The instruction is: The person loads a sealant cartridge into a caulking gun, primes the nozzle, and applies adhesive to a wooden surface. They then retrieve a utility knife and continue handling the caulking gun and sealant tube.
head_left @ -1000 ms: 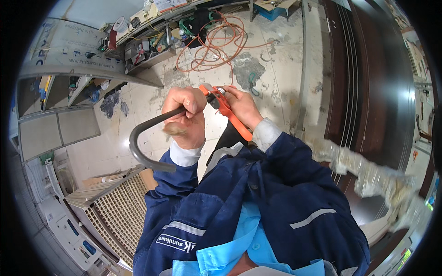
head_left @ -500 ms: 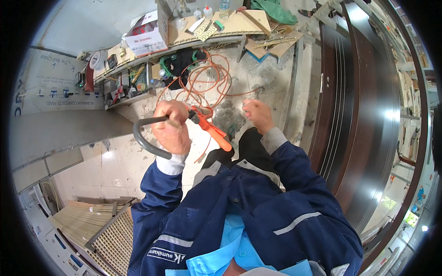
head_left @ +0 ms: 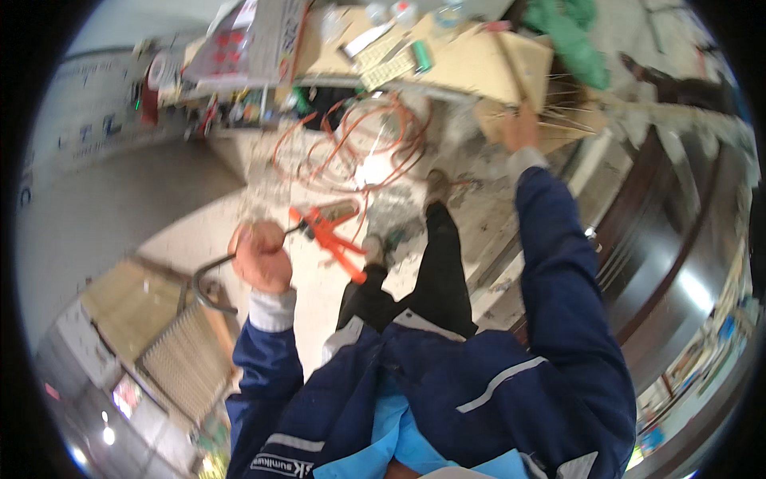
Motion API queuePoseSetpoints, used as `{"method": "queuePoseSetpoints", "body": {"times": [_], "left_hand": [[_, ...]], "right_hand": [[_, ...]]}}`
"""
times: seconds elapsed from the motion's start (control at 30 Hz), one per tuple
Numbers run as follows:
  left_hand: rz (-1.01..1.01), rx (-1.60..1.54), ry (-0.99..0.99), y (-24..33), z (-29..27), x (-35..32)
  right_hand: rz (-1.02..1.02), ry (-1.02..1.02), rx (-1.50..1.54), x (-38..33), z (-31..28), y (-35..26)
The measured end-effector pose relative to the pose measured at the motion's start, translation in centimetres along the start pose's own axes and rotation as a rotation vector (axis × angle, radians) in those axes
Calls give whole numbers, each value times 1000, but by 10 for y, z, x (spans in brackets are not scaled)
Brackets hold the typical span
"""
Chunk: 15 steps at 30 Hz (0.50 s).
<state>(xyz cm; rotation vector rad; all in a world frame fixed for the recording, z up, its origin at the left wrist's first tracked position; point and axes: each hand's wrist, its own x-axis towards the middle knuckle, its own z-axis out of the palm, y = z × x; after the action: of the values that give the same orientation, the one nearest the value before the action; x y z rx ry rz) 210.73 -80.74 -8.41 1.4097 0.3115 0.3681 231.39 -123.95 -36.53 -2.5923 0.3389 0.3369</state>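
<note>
My left hand (head_left: 262,257) is closed round the dark rod of an orange caulking gun (head_left: 327,239). The rod's hooked end curves out past the wrist, and the gun's trigger and handle point down toward my legs. Stretched far forward, my right hand (head_left: 522,128) is at the near end of a wooden-handled tool (head_left: 511,65) on the workbench. Motion blur smears its fingers, so whether they grip the handle cannot be told. The tool has a reddish end and looks like a hammer.
The workbench (head_left: 471,68) also carries a cardboard box (head_left: 275,40), a green tube (head_left: 421,56) and bottles. A coiled orange hose (head_left: 351,152) lies on the floor by my feet. Dark brown panels (head_left: 654,231) stand at the right. Green cloth (head_left: 568,36) lies behind the bench.
My right hand has gone from near my waist forward and right to the workbench. My left hand, with the caulking gun, sits lower and further left in view. I have come closer to the bench.
</note>
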Motion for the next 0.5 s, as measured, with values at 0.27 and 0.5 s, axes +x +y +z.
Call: {"method": "queuePoseSetpoints", "body": {"times": [0.27, 0.5], "left_hand": [[-24, -114, 137, -3, 31, 34], [64, -119, 118, 16, 16, 39]], "right_hand": [[18, 93, -280, 76, 8, 4], [115, -153, 390, -97, -25, -38]]}}
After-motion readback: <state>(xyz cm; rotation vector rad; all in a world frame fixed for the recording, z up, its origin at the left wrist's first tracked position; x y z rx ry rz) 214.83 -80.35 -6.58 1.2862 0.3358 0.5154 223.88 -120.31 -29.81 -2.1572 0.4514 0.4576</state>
